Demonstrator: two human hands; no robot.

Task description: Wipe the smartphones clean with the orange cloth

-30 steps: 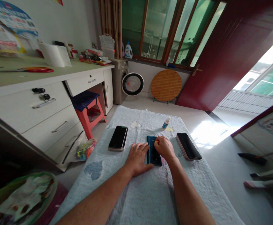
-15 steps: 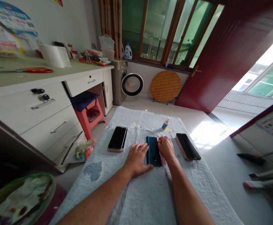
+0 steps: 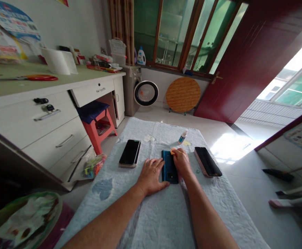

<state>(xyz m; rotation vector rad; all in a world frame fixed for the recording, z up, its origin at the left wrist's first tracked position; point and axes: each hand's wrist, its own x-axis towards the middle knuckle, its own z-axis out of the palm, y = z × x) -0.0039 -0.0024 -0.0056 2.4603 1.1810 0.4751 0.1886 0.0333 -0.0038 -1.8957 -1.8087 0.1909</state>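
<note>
Below centre: left hand, fingers spread, touches blue phone, presumably preventing sliding; right hand pinches orange piece.

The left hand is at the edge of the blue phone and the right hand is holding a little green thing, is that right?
Not quite: the little thing in the right hand is orange, not green, as the head view shows. The left hand is at the edge of the blue phone.
</note>
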